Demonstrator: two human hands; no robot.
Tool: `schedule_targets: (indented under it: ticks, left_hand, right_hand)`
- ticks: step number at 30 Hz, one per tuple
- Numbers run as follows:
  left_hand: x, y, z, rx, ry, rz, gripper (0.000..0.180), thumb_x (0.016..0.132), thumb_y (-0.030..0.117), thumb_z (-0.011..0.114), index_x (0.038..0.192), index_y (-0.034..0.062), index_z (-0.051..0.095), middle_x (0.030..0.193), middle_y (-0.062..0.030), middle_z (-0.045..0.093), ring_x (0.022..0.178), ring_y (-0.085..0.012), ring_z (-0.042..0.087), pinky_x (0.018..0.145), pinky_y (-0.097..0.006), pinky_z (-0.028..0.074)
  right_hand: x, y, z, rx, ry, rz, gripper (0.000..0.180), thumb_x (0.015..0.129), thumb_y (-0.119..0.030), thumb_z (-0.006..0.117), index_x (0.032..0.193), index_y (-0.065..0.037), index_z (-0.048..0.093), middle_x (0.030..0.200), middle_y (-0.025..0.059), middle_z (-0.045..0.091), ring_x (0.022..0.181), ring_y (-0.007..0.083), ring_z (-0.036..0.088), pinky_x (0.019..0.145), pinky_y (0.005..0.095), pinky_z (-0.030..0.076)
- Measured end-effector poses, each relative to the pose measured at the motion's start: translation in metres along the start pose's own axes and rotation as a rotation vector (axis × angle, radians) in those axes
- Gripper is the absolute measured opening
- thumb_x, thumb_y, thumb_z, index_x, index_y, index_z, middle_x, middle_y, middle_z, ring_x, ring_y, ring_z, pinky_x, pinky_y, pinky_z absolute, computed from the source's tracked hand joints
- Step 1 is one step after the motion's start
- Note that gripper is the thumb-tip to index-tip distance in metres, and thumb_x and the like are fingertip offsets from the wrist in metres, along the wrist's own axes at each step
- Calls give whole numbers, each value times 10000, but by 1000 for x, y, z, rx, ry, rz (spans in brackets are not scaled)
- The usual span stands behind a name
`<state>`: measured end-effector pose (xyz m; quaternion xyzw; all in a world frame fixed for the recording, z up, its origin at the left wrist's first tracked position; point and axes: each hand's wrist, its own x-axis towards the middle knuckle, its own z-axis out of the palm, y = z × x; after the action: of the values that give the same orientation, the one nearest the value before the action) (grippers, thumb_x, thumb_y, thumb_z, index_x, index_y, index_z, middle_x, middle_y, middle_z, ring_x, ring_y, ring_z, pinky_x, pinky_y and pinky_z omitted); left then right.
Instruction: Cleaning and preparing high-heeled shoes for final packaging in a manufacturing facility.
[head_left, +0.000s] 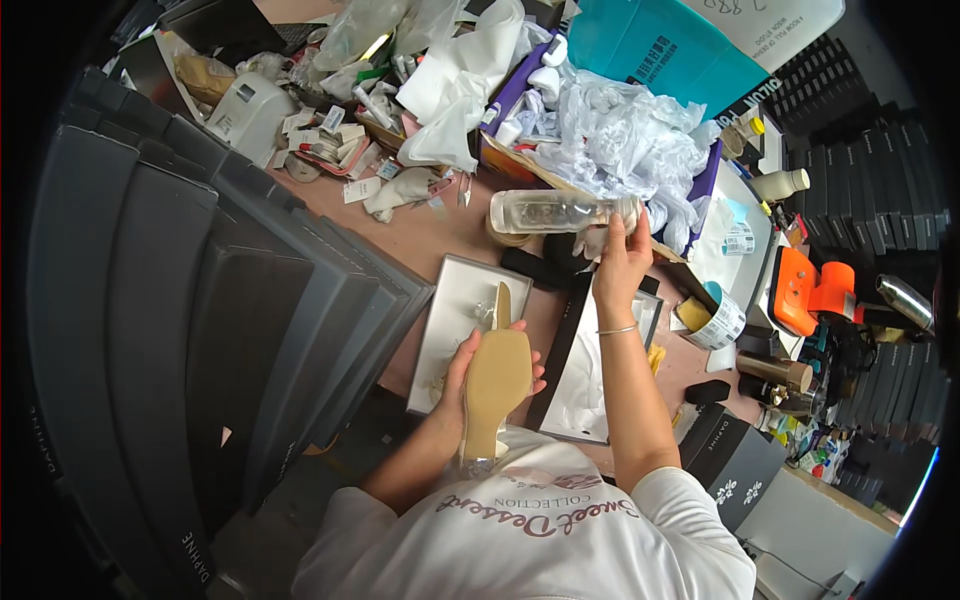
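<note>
In my left hand (462, 372) is a beige shoe (497, 378), its smooth sole turned up, with the fingers wrapped round its sides. A narrow beige piece sticks out beyond its far end, and clear plastic shows at its near end. Farther off and to the right, my right hand (624, 255) grips a clear bottle (550, 212) by its capped end. The bottle lies sideways and points left. A pale crumpled cloth or tissue (592, 242) hangs by those fingers. Below the hands lie a shallow white box part (465, 290) and an open dark box (570, 385) with white paper inside.
Stacked dark shoe boxes (270, 340) rise on the left. A carton (710, 185) full of crumpled white plastic stands at the back. Small clutter and a white device (250, 112) fill the far left. An orange tool (795, 290), a tape roll (718, 318) and more dark boxes (875, 190) are right.
</note>
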<state>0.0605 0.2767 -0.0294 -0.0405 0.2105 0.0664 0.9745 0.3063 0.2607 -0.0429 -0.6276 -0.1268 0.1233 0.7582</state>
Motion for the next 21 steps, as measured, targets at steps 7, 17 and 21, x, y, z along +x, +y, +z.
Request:
schedule_targets:
  ticks: [7, 17, 21]
  left_hand:
    - [1, 1, 1, -61, -44, -14, 689, 931, 590, 346, 1445, 132, 308, 1140, -181, 575, 1025, -310, 582, 982, -524, 384]
    - [-5, 2, 7, 51, -30, 46, 650, 940, 549, 356, 1432, 125, 332, 1143, -195, 579, 1012, -317, 591, 921, -513, 444]
    - [-11, -5, 18, 199, -16, 72, 645, 943, 534, 364, 1432, 115, 330, 1146, -194, 580, 1014, -313, 597, 908, -482, 468]
  right_hand:
    - [-2, 18, 35, -731, -499, -614, 500, 780, -26, 688, 1252, -124, 559, 1163, 164, 526, 985, 334, 579, 814, 360, 502]
    - [11, -8, 48, -852, -610, -697, 203, 797, -131, 658, 978, -41, 677, 820, 143, 601, 813, 325, 582, 710, 384, 473]
    - [-38, -51, -3, -576, -622, -212, 180, 848, -118, 641, 983, -1, 660, 834, 143, 616, 750, 264, 608, 684, 338, 482]
